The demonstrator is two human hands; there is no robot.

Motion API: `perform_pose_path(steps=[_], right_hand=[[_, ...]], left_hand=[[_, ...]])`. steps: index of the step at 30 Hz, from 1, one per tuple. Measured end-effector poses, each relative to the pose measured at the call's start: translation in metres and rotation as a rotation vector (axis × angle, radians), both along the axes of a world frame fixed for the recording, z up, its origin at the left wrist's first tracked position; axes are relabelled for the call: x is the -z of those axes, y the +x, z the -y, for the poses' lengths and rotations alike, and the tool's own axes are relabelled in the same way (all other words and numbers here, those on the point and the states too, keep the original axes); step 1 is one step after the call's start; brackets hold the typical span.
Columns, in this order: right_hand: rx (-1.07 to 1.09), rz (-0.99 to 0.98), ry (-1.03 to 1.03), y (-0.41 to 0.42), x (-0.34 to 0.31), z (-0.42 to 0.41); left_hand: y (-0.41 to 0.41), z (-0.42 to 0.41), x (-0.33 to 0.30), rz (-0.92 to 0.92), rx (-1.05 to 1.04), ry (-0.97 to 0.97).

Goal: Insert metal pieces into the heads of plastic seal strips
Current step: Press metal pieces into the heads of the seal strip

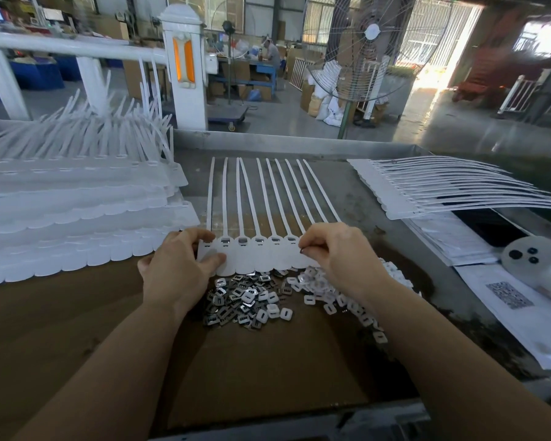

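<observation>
A joined row of white plastic seal strips (261, 256) lies flat before me, tails pointing away. Several of its heads hold shiny metal pieces (241, 240). My left hand (175, 265) pinches the row's left end, thumb on the flag, fingers curled over the leftmost head. My right hand (334, 249) is curled over the row's right end, fingertips pinched at a head; whether a metal piece is between them is hidden. A heap of loose metal pieces (236, 300) lies just below the row, with white plastic caps (347, 297) beside it on the right.
Tall stacks of seal strip rows (77, 211) fill the left of the table. Another stack (427, 192) lies at the right, over papers (506, 294). A white round object (535, 259) sits at the far right. Brown cardboard (252, 361) covers the table front.
</observation>
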State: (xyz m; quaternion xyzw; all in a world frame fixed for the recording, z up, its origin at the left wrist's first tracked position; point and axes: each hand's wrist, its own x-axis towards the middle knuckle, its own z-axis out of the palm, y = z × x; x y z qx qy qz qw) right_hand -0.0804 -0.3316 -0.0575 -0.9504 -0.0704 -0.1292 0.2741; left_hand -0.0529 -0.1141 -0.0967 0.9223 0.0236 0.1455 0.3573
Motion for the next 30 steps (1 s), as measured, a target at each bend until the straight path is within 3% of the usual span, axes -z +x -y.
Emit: perform_pose_path(steps=[5, 10, 18, 30], right_hand=[[0.095, 0.02, -0.001, 0.002, 0.0, 0.011], [0.193, 0.063, -0.137, 0.009, -0.003, 0.025], [0.346, -0.044, -0.321, 0.028, -0.002, 0.054], [0.392, -0.086, -0.528, 0.036, 0.001, 0.062]], left_hand=[[0.001, 0.0, 0.0, 0.001, 0.002, -0.003], [0.0, 0.0, 0.0, -0.005, 0.005, -0.006], [0.001, 0.0, 0.0, -0.011, 0.005, 0.007], [0.0, 0.0, 0.0, -0.013, 0.009, 0.005]])
